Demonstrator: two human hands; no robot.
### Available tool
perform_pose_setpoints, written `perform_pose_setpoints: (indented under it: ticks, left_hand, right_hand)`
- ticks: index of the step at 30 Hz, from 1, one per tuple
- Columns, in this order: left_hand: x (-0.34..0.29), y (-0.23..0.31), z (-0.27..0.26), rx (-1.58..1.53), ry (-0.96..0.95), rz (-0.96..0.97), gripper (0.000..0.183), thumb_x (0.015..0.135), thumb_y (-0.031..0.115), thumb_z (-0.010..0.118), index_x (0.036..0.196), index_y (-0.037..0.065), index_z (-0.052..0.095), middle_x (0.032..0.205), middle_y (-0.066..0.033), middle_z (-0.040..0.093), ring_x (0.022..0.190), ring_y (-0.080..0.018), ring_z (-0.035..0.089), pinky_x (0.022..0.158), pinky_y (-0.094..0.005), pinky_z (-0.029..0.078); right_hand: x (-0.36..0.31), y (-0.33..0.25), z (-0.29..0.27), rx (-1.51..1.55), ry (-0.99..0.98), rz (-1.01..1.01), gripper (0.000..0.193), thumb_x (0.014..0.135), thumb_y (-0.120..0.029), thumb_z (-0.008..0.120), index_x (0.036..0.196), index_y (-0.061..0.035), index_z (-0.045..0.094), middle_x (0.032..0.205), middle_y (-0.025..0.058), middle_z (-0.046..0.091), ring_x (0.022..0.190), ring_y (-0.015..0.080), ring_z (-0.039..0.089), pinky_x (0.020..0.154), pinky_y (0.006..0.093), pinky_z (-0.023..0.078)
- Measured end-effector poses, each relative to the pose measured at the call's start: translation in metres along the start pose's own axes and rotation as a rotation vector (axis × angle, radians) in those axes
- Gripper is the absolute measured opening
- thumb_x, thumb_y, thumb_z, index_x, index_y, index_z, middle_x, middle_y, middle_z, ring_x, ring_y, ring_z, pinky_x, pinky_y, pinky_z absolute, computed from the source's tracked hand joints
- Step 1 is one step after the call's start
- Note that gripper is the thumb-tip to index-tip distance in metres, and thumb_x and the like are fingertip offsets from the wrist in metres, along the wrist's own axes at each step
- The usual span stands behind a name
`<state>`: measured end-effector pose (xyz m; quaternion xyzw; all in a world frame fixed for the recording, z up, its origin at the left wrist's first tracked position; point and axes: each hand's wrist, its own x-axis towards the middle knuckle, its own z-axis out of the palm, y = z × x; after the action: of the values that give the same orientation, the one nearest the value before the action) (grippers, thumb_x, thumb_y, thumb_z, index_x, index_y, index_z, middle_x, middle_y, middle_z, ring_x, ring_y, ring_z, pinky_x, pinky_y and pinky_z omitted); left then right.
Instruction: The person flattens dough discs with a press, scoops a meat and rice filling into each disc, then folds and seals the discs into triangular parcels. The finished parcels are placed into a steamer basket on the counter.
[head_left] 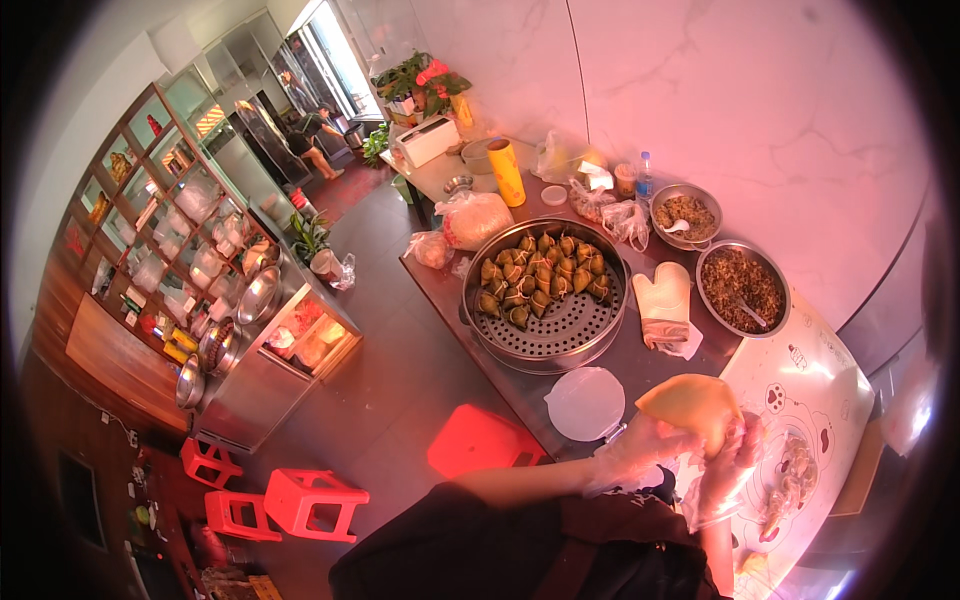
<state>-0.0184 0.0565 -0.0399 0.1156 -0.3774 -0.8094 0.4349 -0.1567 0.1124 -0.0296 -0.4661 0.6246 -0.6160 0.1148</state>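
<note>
Both my hands wear clear plastic gloves and hold a thin, round, tan dough sheet (690,400) in front of my chest. My left hand (645,452) grips its lower left side, fingers closed. On the right, my right hand (730,468) is closed round the lower right edge; the sheet bends up between the two. Just left of them lies a round whitish disc (585,403) with a small metal part at its lower edge. Beyond it stands a perforated steamer tray (520,345) holding many leaf-wrapped, tied dumplings (540,270). Its front right part is bare metal.
Behind the steamer are a yellow cylinder (506,172) and plastic bags (475,220). A bowl of dark filling (738,285) with a spoon, a smaller bowl (688,213) and an oven mitt (662,300) stand to the right. Clear-wrapped pieces (793,470) lie rightward. Red stools (310,500) stand left.
</note>
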Motion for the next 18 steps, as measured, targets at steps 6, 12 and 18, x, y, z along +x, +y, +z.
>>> perform_pose_setpoints:
  ticks: [6,12,18]
  left_hand:
    - [-0.003,0.007,-0.012,0.049,0.0,-0.066,0.065,0.084,0.001,0.079,0.141,0.005,0.047,0.134,-0.0061,0.06,0.125,-0.0176,0.056,0.107,-0.0375,0.046]
    - [-0.001,0.013,-0.007,-0.018,-0.035,-0.046,0.066,0.084,0.003,0.081,0.141,0.005,0.048,0.135,-0.0059,0.06,0.124,-0.0163,0.057,0.105,-0.0372,0.048]
    - [-0.001,0.016,-0.009,0.066,-0.032,0.023,0.062,0.085,0.003,0.08,0.138,0.005,0.05,0.131,-0.0056,0.062,0.122,-0.0164,0.059,0.103,-0.0357,0.049]
  right_hand:
    - [-0.008,0.003,-0.007,0.461,-0.244,0.219,0.033,0.107,-0.035,0.05,0.112,-0.0031,0.054,0.075,0.0017,0.054,0.056,0.0068,0.049,0.048,0.0212,0.039]
    - [-0.014,0.026,0.004,0.401,-0.136,0.258,0.027,0.105,-0.022,0.054,0.085,-0.0046,0.052,0.072,-0.0003,0.048,0.063,0.0036,0.042,0.051,0.0204,0.034]
    - [-0.016,-0.002,-0.006,0.458,-0.299,0.334,0.032,0.105,-0.032,0.053,0.094,-0.0028,0.059,0.061,-0.0002,0.049,0.046,0.0071,0.041,0.043,0.0239,0.033]
